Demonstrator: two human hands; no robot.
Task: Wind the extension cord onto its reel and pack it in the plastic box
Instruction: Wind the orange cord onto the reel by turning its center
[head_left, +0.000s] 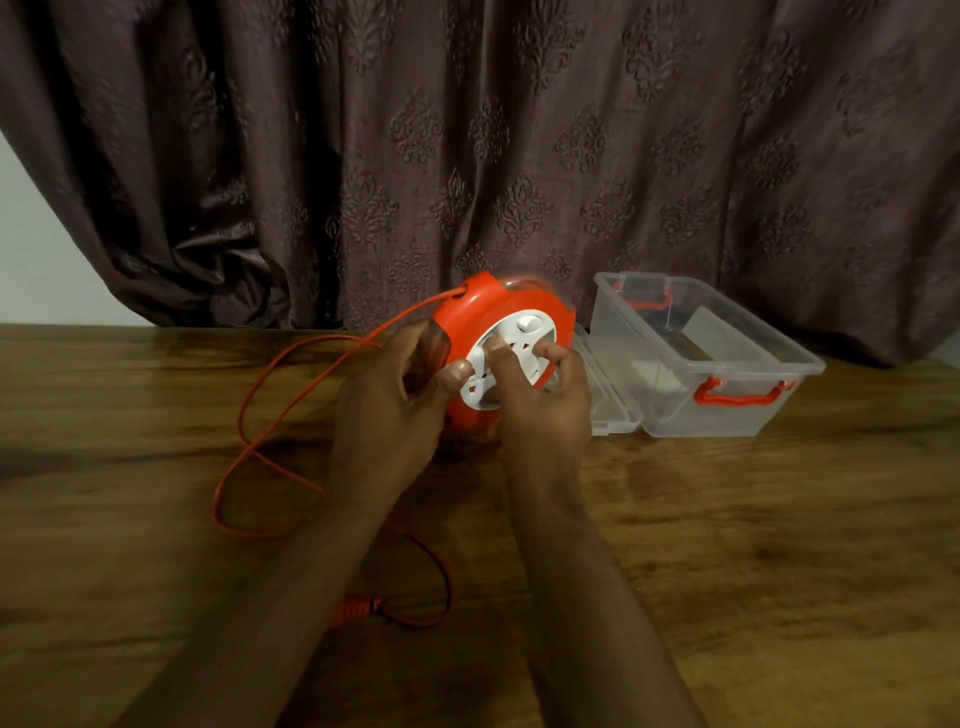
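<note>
Extension cord (270, 395) trailing in loose orange loops across the wooden table (779, 545), running from a slot at the top left of the reel (498, 317) and sweeping down toward the near edge. Ending in an orange plug (358, 607), lying flat on the wood beside the left forearm.

Standing on edge near the middle of the table, orange housing outward, white socket face (511, 358) turned toward the camera. Blurring slightly along the top rim, possibly spinning, though hard to be sure from one view.

Gripping the left side of the orange housing with the left hand (387, 410), fingers curled round the rim and thumb pressing against the edge of the white face. Pinching the white centre with the right hand (540, 400), fingertips curled onto it, palm covering the lower right of the reel.

Sitting just to the right of the reel, a clear plastic box (727, 410) with orange handles (737, 397), open at the top. Lying between reel and box, touching the box's left side, a clear lid (613, 405). Hanging behind everything, a dark patterned curtain (467, 156), reaching down to the far edge of the table.
</note>
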